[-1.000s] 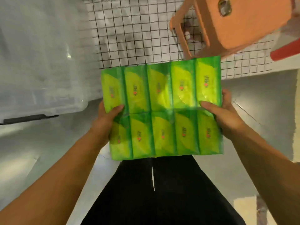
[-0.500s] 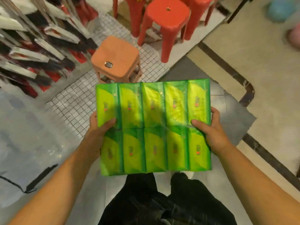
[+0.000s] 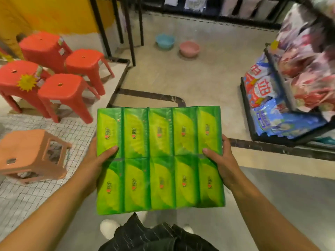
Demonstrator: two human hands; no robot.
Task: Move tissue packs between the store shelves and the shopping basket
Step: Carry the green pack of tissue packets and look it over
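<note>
- Both grips are closed on one thing. The left grip (image 3: 93, 163) and the right grip (image 3: 224, 165) each clasp a short side of the flat, green, film-wrapped multipack of tissue packs (image 3: 159, 156), with thumbs on top near the middle seam and fingers hidden underneath.
- The multipack is held level at the centre of the view, in the air above the floor, touching only the two grips.
- It looks light, soft and squashable, and the glossy film is probably slippery.
- Its ten small packs lie in two rows of five, so it would likely fold along the seam if held by one end.
- Opposite sides at the seam, as now, seem the best places to hold it; a flat palm beneath would also work.
- A black store shelf (image 3: 290, 142) of blue and red bagged goods stands at two o'clock.
- Red plastic stools (image 3: 61, 91) stand at ten o'clock.
- No shopping basket is in view.
</note>
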